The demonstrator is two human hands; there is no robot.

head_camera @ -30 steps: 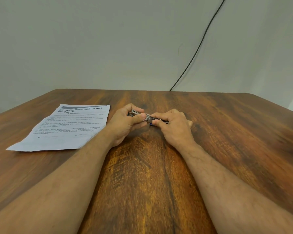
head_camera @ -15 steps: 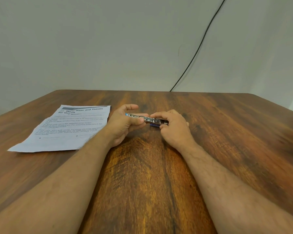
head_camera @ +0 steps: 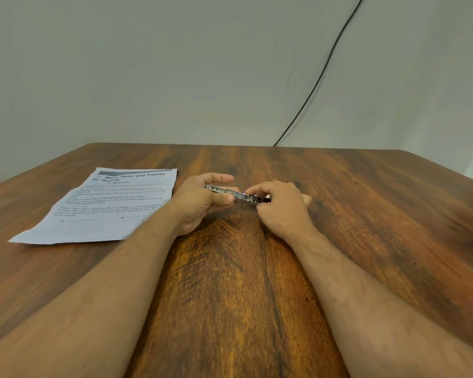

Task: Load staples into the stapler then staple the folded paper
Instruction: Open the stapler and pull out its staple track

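A small metal stapler [head_camera: 236,194] lies stretched out flat between my two hands at the table's middle, its silver magazine rail showing. My left hand [head_camera: 202,203] pinches the rail's left end between thumb and fingers. My right hand [head_camera: 280,204] grips the stapler's right end, where a dark body and a bit of blue show under the fingers. Any staples are too small to make out. The printed sheet of paper [head_camera: 107,205] lies flat on the table to the left of my left hand, untouched.
The wooden table [head_camera: 366,214] stretches around my forearms. A black cable [head_camera: 316,83] runs down the pale wall behind the table's far edge.
The stapler has gone from bunched between my hands to pulled out long. My left hand slid left along the rail and its fingers spread, while my right hand stayed in place.
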